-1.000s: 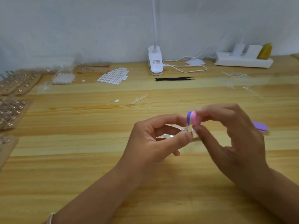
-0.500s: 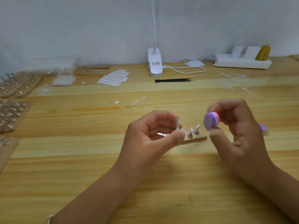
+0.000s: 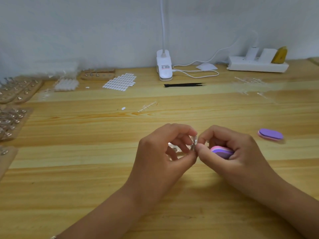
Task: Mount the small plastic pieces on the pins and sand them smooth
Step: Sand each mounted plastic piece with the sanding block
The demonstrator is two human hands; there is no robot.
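While the left hand (image 3: 165, 152) pinches a small metal pin (image 3: 194, 144) between thumb and forefinger, the right hand (image 3: 241, 152) meets it fingertip to fingertip, with its own thumb and forefinger closed on the pin's upper end. Whether a plastic piece sits on the pin is too small to tell. The right hand's other fingers curl around a pink-and-purple oval sanding block (image 3: 222, 151), holding it against the palm. Both hands hover just above the wooden surface (image 3: 86, 169). Something shiny shows under the left hand's curled fingers, too hidden to name.

To the right of the right hand, well apart from it, a second sanding block (image 3: 270, 134) lies flat with its purple face up. Ahead of the left hand lie a clear plastic sprue (image 3: 147, 106) and, just beside it, one small white piece (image 3: 123, 108).

Farther ahead of both hands are black tweezers (image 3: 184, 85), and behind them a white clip lamp (image 3: 164, 66) with its neck rising out of view. A white cable (image 3: 195, 73) loops from it toward a power strip (image 3: 257, 66) far beyond the right hand. A scatter of clear plastic bits (image 3: 248, 81) lies in front of the strip.

Beyond the left hand is a sheet of white oval tabs (image 3: 120, 82), with a wooden pin block (image 3: 96, 75) behind it. Far to that hand's left, blurred wooden boards (image 3: 10, 121) studded with pins line the edge.
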